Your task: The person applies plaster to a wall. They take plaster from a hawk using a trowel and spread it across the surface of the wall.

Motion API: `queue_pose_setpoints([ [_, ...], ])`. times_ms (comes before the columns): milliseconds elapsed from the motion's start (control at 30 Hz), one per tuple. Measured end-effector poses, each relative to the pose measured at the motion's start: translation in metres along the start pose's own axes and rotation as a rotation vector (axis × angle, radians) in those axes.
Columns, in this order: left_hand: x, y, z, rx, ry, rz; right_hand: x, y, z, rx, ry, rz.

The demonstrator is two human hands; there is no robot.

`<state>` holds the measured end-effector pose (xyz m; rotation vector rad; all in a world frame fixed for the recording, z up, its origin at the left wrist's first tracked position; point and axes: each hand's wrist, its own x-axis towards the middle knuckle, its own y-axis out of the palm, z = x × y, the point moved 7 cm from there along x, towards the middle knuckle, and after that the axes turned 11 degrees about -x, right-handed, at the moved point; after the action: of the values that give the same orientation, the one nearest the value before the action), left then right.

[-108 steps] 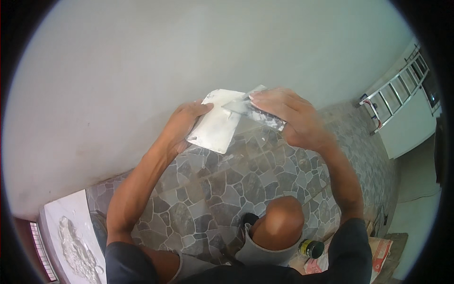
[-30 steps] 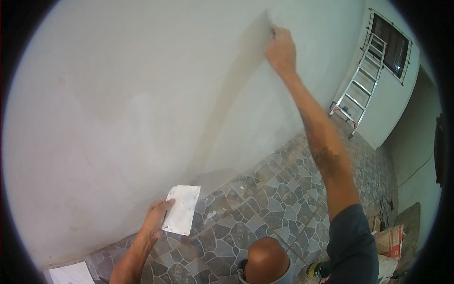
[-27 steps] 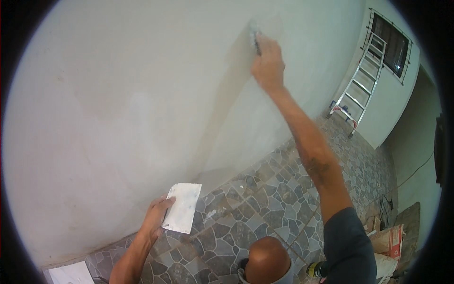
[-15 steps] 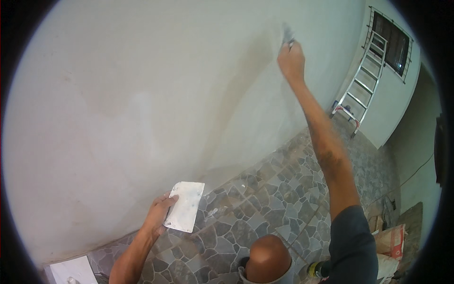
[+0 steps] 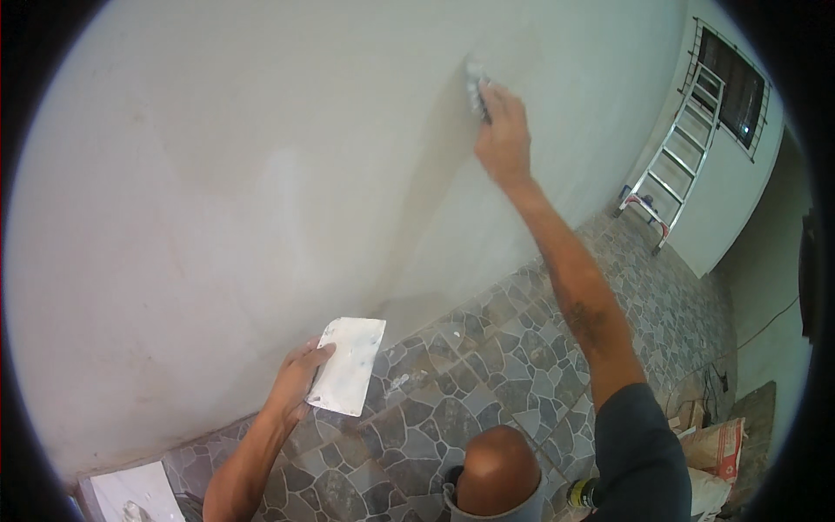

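High on the pale wall [image 5: 217, 113], my right hand [image 5: 506, 130] is closed round a putty knife [image 5: 476, 87]. The knife's blade looks blurred and seems to touch the wall's surface. Low on the left, my left hand [image 5: 297, 376] grips a flat white rectangular board [image 5: 350, 370] by its left edge, thumb on top. White smears and a few darker spots mark the board's face. It is held apart from the wall, over the stone-patterned floor.
An aluminium ladder [image 5: 670, 161] leans below a barred window [image 5: 733, 83] at the far right. Paper sacks [image 5: 713, 448] and a dark can [image 5: 583, 492] stand at the lower right. A white sheet [image 5: 135, 494] lies lower left on the patterned floor [image 5: 435, 418]. My bent knee [image 5: 497, 470] shows below.
My right hand has swept left and slightly down along the wall with the putty knife. The left hand and its board sit slightly higher in view.
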<state>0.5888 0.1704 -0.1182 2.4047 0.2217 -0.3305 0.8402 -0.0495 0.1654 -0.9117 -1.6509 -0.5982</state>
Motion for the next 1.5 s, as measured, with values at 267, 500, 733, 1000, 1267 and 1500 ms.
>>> queue_pose_setpoints([
  [267,-0.006,0.015,-0.007,-0.008,0.000,0.075,-0.065,-0.011,0.050,0.113,-0.141,0.190],
  [500,-0.013,0.015,-0.008,0.018,0.022,0.030,-0.022,-0.056,-0.006,0.243,0.431,0.185],
  [733,-0.022,0.030,-0.029,-0.035,0.137,-0.049,-0.039,-0.101,0.007,0.519,1.013,0.589],
  [1000,-0.193,0.074,-0.093,0.025,0.142,-0.439,-0.108,-0.182,0.073,0.770,1.195,1.146],
  [1267,-0.376,0.206,-0.126,-0.192,0.115,-0.741,-0.020,-0.300,0.101,1.074,1.950,1.429],
  [1500,-0.413,0.289,-0.189,-0.171,0.276,-0.777,0.122,-0.260,0.054,0.929,1.328,1.597],
])
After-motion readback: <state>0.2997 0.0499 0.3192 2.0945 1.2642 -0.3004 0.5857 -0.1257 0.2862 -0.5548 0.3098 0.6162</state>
